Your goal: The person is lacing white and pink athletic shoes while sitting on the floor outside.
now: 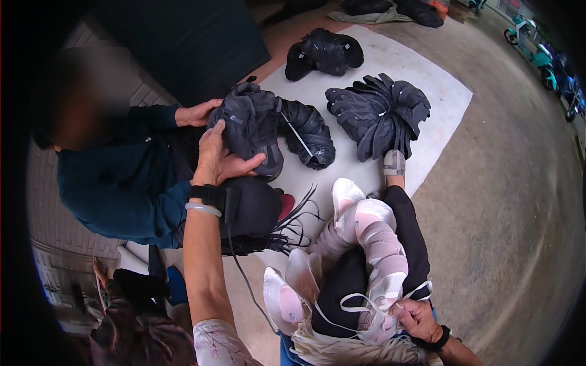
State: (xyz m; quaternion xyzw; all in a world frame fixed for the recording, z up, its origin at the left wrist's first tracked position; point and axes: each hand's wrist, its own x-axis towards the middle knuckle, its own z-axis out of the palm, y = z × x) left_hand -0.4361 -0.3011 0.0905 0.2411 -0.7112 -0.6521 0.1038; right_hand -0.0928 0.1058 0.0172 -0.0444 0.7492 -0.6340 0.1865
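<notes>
My left hand (210, 149) reaches out to the left, its fingers closed on a stack of black shoe uppers (247, 116) that a co-worker also holds. A second palm lies under that stack; whose it is, I cannot tell for certain. Across my lap curves a long row of nested pink-and-white shoe uppers (383, 250). At its near end my right hand (418, 320) pinches a white shoelace (354, 297), which loops over the last upper. Pale loose laces (332, 349) lie in a bunch below it.
The co-worker (116, 183) sits at left in a dark teal top. On a white sheet (448, 100) lie a fanned black stack (384, 116), a smaller black stack (308, 134) and another black bundle (323, 52). Black laces (296, 232) hang nearby. Scooters (537, 55) stand far right.
</notes>
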